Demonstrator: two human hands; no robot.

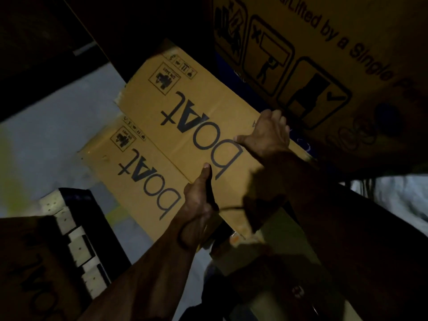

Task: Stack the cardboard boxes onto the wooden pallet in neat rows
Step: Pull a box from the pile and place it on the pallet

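I grip the upper tan printed cardboard box (185, 107) with both hands: left hand (199, 205) at 6 o'clock, right hand (268, 135) at 3 o'clock. Step: pick-up; next, I carry it to the pale slatted wooden pallet (76, 242) at 8 o'clock.

upper box (203, 105): matt brown cardboard, black print | pallet (76, 242): pale bare wood, nailed | floor (58, 117): smooth grey
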